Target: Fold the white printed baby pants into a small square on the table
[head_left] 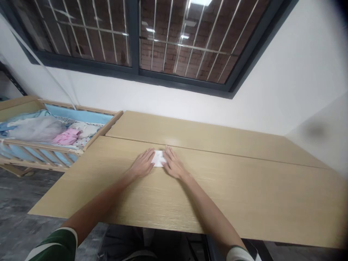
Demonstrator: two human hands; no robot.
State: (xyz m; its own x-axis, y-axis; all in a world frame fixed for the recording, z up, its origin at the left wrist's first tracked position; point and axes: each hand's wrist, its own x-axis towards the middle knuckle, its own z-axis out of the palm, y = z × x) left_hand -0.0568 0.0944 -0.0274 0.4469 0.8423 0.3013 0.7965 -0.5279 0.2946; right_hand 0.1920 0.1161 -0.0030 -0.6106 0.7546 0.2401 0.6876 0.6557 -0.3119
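Note:
A small white piece, which looks like folded paper or cloth with faint marks [158, 159], lies flat on the light wooden table [233, 195]. My left hand [143, 163] rests palm down over its left edge, fingers stretched out. On the opposite edge lies my right hand [173, 163], also flat, its fingers extended and a little apart. The middle of the white piece shows between the two hands. Its side edges are hidden under my fingers.
A wooden crib [89, 139] with blue padding stands against the table's left end. Pink cloth [66, 137] and pale bedding lie in it. A seam runs along the tabletop beyond my hands. Behind are a white wall [168, 99] and a dark-framed barred window [136, 70].

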